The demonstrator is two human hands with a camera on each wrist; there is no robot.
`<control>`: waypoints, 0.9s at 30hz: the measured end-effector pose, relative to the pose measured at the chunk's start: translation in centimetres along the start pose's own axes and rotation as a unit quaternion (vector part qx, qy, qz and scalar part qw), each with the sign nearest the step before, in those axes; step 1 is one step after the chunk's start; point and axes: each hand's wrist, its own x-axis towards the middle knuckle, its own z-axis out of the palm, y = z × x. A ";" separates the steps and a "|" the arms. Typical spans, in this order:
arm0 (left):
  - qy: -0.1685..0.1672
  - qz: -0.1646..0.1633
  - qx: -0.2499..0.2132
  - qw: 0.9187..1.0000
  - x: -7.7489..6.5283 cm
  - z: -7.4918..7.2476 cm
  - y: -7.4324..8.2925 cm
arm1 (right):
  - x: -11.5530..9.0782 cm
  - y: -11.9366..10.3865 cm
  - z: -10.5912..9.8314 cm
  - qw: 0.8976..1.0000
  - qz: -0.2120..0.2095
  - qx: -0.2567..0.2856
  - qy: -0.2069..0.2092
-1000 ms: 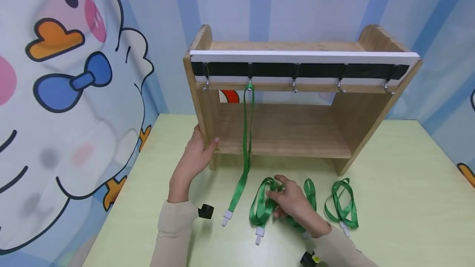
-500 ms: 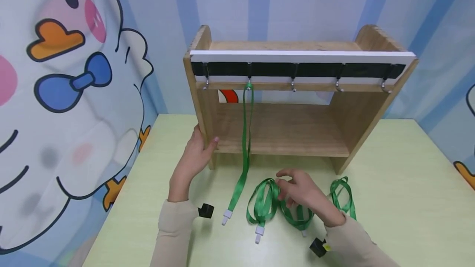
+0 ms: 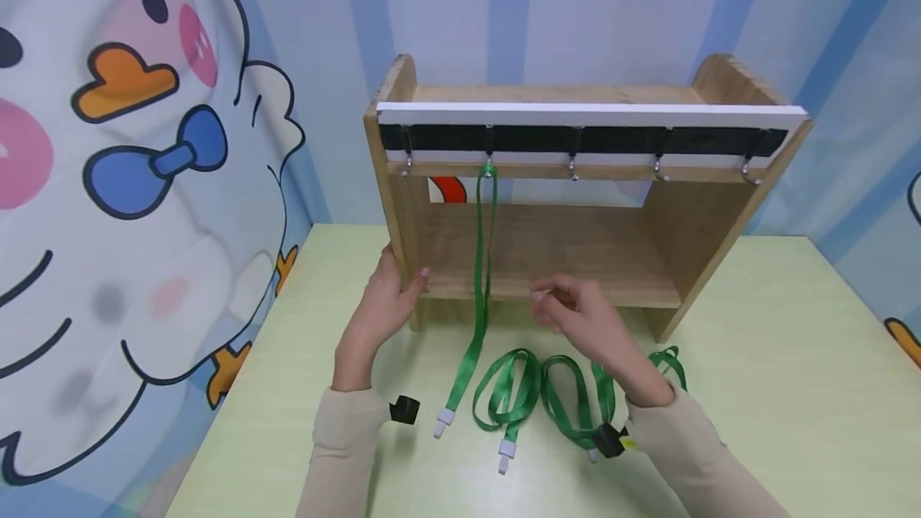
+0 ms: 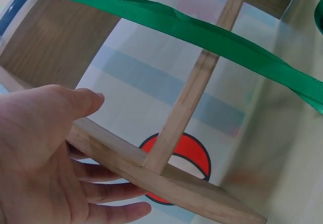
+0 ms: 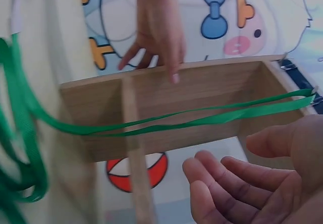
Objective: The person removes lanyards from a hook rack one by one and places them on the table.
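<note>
My left hand (image 3: pixel 381 298) grips the left side panel (image 3: pixel 392 206) of a wooden rack, thumb on the inner side and fingers along the outer side. One green lanyard (image 3: pixel 480 278) hangs by its loop from the second hook (image 3: pixel 489 139) from the left, its white clip (image 3: pixel 443 420) over the table. With nothing between its loosely bent fingers, my right hand (image 3: pixel 586 318) is in front of the lower shelf (image 3: pixel 561 242). Below it lie a looped lanyard (image 3: pixel 534 386), another lanyard (image 3: pixel 606 395) and a third (image 3: pixel 669 360), the last partly hidden by the right forearm.
A black-and-white rail (image 3: pixel 619 139) with several metal hooks runs across the rack's front. The pale table (image 3: pixel 763 390) extends to both sides. Behind stands a patterned backdrop (image 3: pixel 604 14) with a cartoon bird at the left.
My right hand has moved off the loose lanyards, up and away toward the rack's lower shelf. The left hand has stayed on the side panel. The view has shifted slightly.
</note>
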 end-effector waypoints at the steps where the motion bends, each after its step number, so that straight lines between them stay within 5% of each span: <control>1: 0.000 0.000 0.000 1.000 0.0 0.0 0.0 | 0.1 -0.3 0.0 1.000 -0.003 -0.001 0.007; 15: 0.009 0.000 0.007 1.000 0.1 0.0 -0.3 | 2.1 -4.1 0.4 0.991 -0.066 0.009 0.116; 27: 0.010 0.007 0.000 1.000 0.0 0.1 -0.1 | 4.0 -6.3 2.4 0.974 -0.154 0.067 0.150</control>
